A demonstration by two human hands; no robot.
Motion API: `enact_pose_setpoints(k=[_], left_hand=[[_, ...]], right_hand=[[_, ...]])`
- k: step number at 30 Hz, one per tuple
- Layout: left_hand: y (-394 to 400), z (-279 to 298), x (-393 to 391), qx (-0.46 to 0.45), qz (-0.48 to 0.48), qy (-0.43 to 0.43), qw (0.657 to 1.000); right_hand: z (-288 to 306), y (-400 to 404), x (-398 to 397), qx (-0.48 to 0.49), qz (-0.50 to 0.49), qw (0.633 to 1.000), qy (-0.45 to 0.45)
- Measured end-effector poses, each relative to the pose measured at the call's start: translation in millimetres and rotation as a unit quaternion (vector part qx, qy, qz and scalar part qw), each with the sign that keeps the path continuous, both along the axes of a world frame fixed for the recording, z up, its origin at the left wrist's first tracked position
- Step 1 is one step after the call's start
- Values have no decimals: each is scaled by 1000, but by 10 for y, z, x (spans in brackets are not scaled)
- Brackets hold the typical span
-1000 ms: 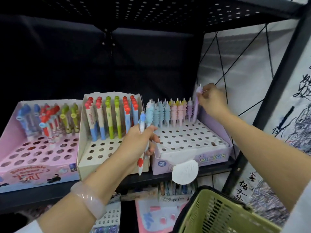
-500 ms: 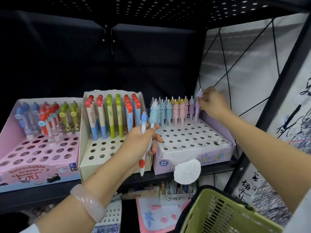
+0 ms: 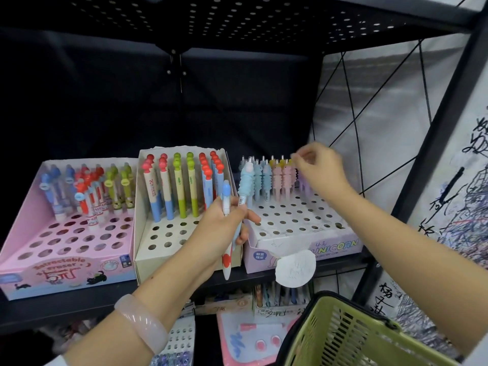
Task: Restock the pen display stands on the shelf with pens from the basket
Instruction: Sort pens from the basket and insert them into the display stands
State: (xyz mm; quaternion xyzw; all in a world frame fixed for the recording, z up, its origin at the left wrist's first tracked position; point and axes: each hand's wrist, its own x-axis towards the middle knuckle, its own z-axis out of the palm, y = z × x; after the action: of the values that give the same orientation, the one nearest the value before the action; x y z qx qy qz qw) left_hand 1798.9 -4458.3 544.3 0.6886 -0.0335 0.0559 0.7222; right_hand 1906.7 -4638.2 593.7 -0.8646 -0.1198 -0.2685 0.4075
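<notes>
- The cream stand [image 3: 169,233], in the middle of the black shelf [image 3: 66,307], serves as landmark here.
- Left of the cream stand, touching its side, sits the pink stand [image 3: 31,260]. Its front reads "Retractable eraser" in red, with large red characters below and a small black cat drawing. Its back rows hold blue, red and green pens; the front holes show bare.
- The cream stand itself carries pens with red and green knob tops [image 3: 182,186] in its rear rows. Small print runs down their barrels, too small to read.
- In front of the cream stand's right half, the left hand [image 3: 224,228] grips two pens at once: a white pen with a blue cap [image 3: 226,199], its red-marked tip hanging below the shelf edge, and a ribbed light-blue pen [image 3: 245,186] with a barcode label, tilted up and to the right. A pale pink bangle [image 3: 142,323] rings that wrist.
- Right of the cream stand stands the lilac stand [image 3: 290,247], printed "UNICORN" on its front lip, with a blue badge of unreadable characters. A round white tag [image 3: 295,268] hangs from its front. Ribbed blue, pink and purple pens [image 3: 280,180] fill its back row.
- Above that back row, the right hand [image 3: 322,165] is motion-blurred, fingertips drawn together at the pen tops; whether its grip holds anything, I cannot tell.
- Below and right of the cream stand, a green basket [image 3: 343,334] shows at the frame's lower edge.
- Far right, a white sheet [image 3: 470,207] bears black handwritten scrawl.
</notes>
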Motion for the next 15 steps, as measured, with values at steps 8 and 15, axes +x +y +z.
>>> enact_pose_setpoints(k=[8,15], left_hand=[[-1,76,-105,-19,0,-13,1000],[129,111,-184,-55,7,47,997]], right_hand=[[35,539,-508,129,291,923,216],[275,473,-425,209,192,953,107]])
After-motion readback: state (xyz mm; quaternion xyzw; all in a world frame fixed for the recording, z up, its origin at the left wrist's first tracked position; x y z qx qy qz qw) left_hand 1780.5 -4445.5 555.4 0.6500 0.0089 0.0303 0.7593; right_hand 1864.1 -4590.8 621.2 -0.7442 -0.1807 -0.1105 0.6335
